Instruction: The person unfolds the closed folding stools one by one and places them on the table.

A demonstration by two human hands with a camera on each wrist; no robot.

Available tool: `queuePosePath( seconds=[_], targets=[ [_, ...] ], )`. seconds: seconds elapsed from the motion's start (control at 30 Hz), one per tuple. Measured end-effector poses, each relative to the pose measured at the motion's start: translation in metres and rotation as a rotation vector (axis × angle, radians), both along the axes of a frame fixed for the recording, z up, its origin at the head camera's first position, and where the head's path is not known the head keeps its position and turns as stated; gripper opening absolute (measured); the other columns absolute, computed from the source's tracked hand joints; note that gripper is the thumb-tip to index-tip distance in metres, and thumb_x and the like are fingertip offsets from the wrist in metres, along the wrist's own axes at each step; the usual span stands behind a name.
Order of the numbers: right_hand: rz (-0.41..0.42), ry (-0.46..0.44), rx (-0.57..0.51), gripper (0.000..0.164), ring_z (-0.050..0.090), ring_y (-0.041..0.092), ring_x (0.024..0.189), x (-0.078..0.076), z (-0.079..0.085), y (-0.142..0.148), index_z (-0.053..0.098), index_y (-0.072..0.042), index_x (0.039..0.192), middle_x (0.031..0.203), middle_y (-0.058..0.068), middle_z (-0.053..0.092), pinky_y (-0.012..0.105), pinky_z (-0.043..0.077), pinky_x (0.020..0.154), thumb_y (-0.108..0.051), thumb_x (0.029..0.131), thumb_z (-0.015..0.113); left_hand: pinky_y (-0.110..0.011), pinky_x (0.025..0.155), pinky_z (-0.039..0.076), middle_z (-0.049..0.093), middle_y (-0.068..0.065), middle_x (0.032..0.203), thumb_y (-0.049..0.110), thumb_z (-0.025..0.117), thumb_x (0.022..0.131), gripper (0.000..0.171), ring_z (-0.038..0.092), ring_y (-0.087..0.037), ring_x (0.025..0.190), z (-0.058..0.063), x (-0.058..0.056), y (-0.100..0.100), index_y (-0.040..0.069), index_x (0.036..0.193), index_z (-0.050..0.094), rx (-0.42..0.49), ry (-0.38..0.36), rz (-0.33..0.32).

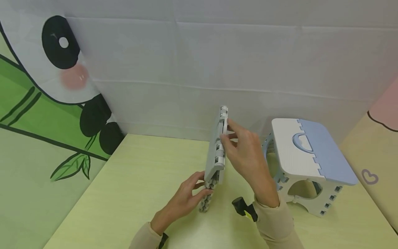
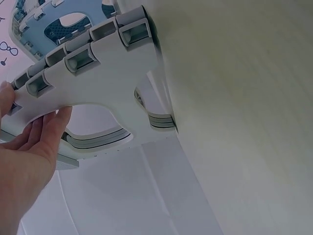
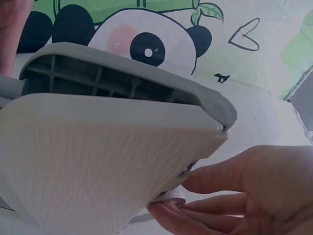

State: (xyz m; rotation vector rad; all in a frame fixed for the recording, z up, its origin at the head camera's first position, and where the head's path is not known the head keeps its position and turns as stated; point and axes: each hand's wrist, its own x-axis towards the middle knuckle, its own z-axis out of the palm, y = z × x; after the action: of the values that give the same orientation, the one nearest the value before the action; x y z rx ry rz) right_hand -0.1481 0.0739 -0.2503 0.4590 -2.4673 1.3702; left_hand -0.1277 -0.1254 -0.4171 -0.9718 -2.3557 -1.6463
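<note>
A folded grey-and-white folding stool (image 1: 214,152) stands on edge at the middle of the table, narrow hinged side up. My left hand (image 1: 186,195) grips its near lower end. In the left wrist view, the fingers of that hand (image 2: 34,147) reach into the oval opening of a leg panel, with the thumb at the hinged edge. Higher up, my right hand (image 1: 247,152) pinches the hinged upper edge. The right wrist view shows this hand's fingers (image 3: 215,181) around a small white rounded part at the stool's edge; the ribbed underside shows partly.
An unfolded white-and-blue folding stool (image 1: 334,152) stands upright to the right, close to my right forearm. The pale table (image 1: 124,193) meets a white cloth backdrop (image 1: 233,62) behind. A panda print (image 1: 60,43) covers the left side.
</note>
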Motion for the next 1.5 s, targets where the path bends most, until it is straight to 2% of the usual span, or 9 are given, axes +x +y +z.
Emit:
queuePosePath(
  seconds=[0.5, 1.0, 1.5],
  targets=[
    [0.039, 0.008, -0.035, 0.053, 0.068, 0.035, 0.114, 0.0012, -0.0014, -0.0039, 0.048, 0.008, 0.147, 0.136, 0.025, 0.061, 0.041, 0.056, 0.096, -0.001, 0.098, 0.065, -0.037, 0.102, 0.053, 0.058, -0.012, 0.137, 0.009, 0.07, 0.098, 0.052, 0.06, -0.028, 0.125, 0.0009, 0.0003, 0.001, 0.005, 0.145, 0.049, 0.019, -0.055, -0.01],
    [0.065, 0.027, -0.043, 0.052, 0.067, 0.036, 0.114, 0.0018, -0.004, -0.0081, 0.048, 0.009, 0.146, 0.134, 0.025, 0.062, 0.042, 0.055, 0.099, 0.001, 0.098, 0.066, -0.037, 0.104, 0.051, 0.057, -0.012, 0.138, 0.012, 0.069, 0.1, 0.051, 0.06, -0.028, 0.126, 0.002, 0.0007, -0.0013, 0.005, 0.145, 0.047, 0.02, -0.114, -0.019],
    [0.11, 0.052, -0.064, 0.05, 0.067, 0.032, 0.114, 0.0024, -0.006, -0.0096, 0.053, 0.007, 0.143, 0.126, 0.021, 0.067, 0.039, 0.056, 0.097, -0.002, 0.097, 0.069, -0.036, 0.106, 0.049, 0.057, -0.009, 0.137, 0.015, 0.069, 0.1, 0.049, 0.057, -0.025, 0.129, 0.004, -0.0014, -0.0072, 0.006, 0.143, 0.047, 0.003, -0.205, -0.034]
  ],
)
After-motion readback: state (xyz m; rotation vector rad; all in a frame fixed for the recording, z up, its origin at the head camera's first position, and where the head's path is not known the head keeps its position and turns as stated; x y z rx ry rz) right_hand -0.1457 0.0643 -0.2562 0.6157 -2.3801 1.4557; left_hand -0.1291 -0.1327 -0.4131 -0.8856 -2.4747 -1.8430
